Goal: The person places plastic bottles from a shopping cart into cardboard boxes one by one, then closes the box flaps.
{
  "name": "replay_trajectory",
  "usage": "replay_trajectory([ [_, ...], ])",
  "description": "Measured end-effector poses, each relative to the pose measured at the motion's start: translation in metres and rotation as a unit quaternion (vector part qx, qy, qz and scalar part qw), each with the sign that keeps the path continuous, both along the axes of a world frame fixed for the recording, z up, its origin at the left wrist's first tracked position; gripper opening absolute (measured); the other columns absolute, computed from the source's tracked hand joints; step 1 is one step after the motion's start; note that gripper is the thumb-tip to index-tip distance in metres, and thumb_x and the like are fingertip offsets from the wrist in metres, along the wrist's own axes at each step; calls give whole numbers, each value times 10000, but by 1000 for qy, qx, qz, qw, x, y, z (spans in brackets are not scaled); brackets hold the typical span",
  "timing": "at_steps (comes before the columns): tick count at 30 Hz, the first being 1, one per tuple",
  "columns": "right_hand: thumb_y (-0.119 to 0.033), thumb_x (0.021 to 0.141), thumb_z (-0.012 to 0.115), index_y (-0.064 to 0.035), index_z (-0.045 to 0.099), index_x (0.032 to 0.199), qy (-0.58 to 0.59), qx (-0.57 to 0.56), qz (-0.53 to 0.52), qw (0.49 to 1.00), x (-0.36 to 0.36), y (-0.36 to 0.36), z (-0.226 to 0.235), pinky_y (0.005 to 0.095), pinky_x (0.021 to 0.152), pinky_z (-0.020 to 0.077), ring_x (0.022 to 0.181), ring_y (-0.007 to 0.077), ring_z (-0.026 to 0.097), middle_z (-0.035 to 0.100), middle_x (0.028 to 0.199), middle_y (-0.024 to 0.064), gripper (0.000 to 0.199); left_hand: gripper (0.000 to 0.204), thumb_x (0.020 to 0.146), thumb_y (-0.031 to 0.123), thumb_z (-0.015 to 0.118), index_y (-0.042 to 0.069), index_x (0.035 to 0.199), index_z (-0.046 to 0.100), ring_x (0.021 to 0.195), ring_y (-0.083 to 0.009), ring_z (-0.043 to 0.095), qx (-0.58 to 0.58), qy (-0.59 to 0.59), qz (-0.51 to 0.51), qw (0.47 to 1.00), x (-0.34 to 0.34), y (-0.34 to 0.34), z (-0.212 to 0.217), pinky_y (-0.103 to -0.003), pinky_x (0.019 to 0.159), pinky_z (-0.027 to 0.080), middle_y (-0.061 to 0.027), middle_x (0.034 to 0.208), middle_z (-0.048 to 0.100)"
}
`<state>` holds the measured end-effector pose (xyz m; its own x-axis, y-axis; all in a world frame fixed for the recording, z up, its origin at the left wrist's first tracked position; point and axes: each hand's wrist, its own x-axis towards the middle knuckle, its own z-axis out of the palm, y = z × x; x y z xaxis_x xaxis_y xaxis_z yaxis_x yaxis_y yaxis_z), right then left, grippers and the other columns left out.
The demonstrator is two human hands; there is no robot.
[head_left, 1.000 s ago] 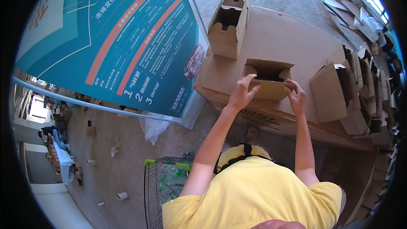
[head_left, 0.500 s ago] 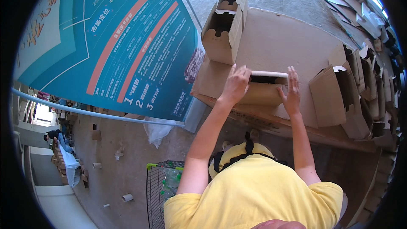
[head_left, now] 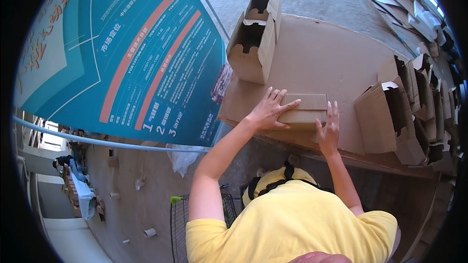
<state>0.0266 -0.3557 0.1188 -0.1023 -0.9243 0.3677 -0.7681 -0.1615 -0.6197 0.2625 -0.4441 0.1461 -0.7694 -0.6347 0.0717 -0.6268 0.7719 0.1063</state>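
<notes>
A brown cardboard box (head_left: 308,116) lies near the front edge of the table, its top flaps folded down flat. Fingers spread, my left hand (head_left: 271,109) rests on the box's left end, with the thumb reaching over the top. At the right end, my right hand (head_left: 329,129) touches the side with its fingers stretched upward and apart. Neither hand is wrapped round anything. Beyond my left hand stand two open-topped cardboard boxes (head_left: 249,61), one behind the other.
Several open boxes (head_left: 378,117) are packed together along the right of the cardboard-covered table (head_left: 321,48). A large blue printed banner (head_left: 161,58) leans at the left. Below it are a wire cart (head_left: 180,219) and a white pipe piece (head_left: 149,233). A person (head_left: 63,160) is far left.
The box's open top has been closed, its flap now lying flat. My left hand has shifted onto the top, and my right hand has moved slightly down along the side.
</notes>
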Motion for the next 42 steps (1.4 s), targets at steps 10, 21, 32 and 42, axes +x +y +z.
replay_trajectory([
  [10, -76, 866, 627, -109, 166, 1494, -193, 65, 82, 976, 4, -21, -40, 409, 1113, 286, 1380, 323, 289, 285, 1489, 159, 781, 869, 738, 419, 734, 323, 1474, 284, 1125, -382, 404, -17, 54, 143, 988, -13, 36, -8, -523, 1005, 292, -262, 1256, 381],
  [21, 6, 814, 671, -218, 258, 1477, -275, 179, 256, 909, 56, -67, -30, 477, 1104, 298, 1385, 241, 281, 294, 1499, 44, 813, 848, 741, 346, 759, 280, 1464, 322, 1107, -382, 422, -24, 53, 356, 933, 23, 86, -5, -524, 981, 307, -255, 1226, 404],
  [32, -2, 854, 577, -143, 207, 1492, -208, 66, 328, 919, 162, -124, -41, 418, 1101, 302, 1414, 340, 213, 236, 1529, 148, 751, 768, 726, 342, 764, 254, 1412, 429, 1105, -380, 446, -71, 89, 545, 831, 60, 71, -7, -490, 929, 337, -248, 1214, 453],
  [42, -31, 961, 405, -105, 167, 1501, -285, 89, 171, 939, 201, -132, -80, 349, 1023, 393, 1300, 287, 420, 334, 1475, 173, 595, 698, 715, 325, 761, 216, 1355, 506, 1046, -352, 441, -128, 65, 541, 829, 46, 34, -12, -484, 893, 348, -217, 1126, 470],
])
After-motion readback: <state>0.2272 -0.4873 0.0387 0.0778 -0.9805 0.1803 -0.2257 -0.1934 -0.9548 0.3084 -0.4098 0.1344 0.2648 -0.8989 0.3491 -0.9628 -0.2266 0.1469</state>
